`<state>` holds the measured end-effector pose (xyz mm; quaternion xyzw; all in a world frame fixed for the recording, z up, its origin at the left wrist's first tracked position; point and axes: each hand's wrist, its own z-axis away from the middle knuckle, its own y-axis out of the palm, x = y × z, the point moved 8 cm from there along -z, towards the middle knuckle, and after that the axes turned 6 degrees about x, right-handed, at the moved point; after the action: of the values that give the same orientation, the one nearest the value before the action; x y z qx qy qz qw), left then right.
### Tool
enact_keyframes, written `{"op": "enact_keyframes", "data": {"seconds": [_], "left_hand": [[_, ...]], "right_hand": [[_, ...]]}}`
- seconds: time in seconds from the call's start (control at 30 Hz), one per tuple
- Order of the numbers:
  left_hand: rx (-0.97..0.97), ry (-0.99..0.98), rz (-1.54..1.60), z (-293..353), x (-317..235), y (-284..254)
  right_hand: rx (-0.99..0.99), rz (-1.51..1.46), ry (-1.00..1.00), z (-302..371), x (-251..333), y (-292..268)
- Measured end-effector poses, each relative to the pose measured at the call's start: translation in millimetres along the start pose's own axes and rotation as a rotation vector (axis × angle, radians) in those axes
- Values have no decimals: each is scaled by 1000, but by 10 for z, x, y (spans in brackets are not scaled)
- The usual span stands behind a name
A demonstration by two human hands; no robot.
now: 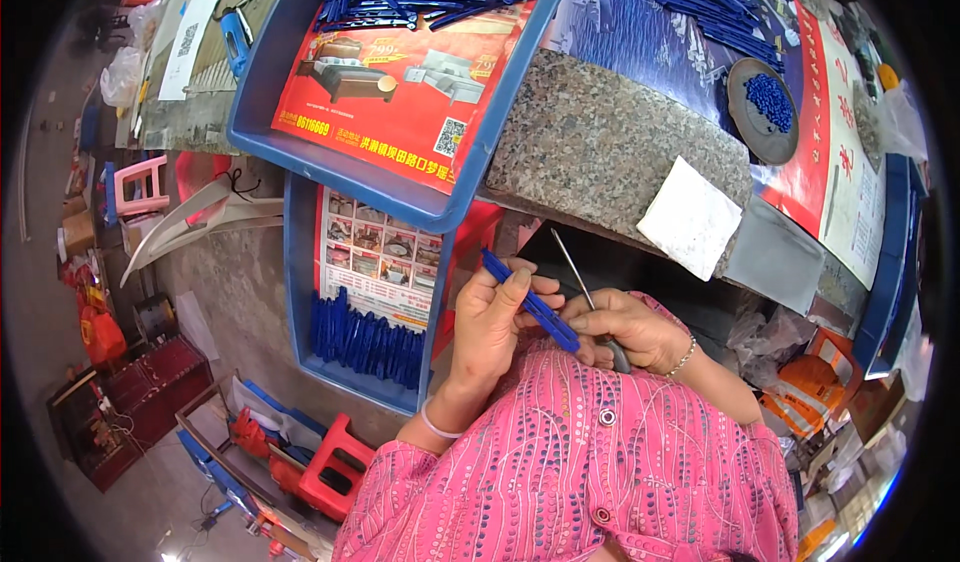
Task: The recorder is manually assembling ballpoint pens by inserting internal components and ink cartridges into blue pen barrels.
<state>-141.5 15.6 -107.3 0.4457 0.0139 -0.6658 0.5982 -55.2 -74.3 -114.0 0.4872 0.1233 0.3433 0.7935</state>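
Note:
Close in front of my body, my left hand [492,324] pinches a long, narrow blue plastic strip [536,307] between thumb and fingers. The strip slants down to the right, and its lower end reaches the fingers of my right hand [632,330]. That hand is closed around a thin-shafted screwdriver [573,265]. Its metal shaft points up and away to the left, and the dark handle shows below my fingers. Whether my right fingertips also grip the strip, I cannot tell.
A blue tray [345,171] at the far side holds many similar strips. A lower blue tray [303,292] at left holds an upright row. A granite slab [600,127], a white paper [690,218] and a round dish of small blue pieces [748,130] lie at right.

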Motion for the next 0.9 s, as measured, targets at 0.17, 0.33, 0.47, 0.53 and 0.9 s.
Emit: {"op": "enact_keyframes", "data": {"seconds": [0.17,0.33,0.47,0.53,0.9], "left_hand": [[89,81,0,38,-81,51],[214,206,-13,95,-152,90],[248,237,-28,87,-181,153],[246,231,-12,75,-182,182],[51,148,-74,-2,-144,248]], "right_hand": [[-113,312,-72,64,109,15],[-145,657,-218,142,250,174],[-200,807,-261,218,336,220],[-211,830,-271,244,374,229],[-229,1154,-403,326,510,252]]}}
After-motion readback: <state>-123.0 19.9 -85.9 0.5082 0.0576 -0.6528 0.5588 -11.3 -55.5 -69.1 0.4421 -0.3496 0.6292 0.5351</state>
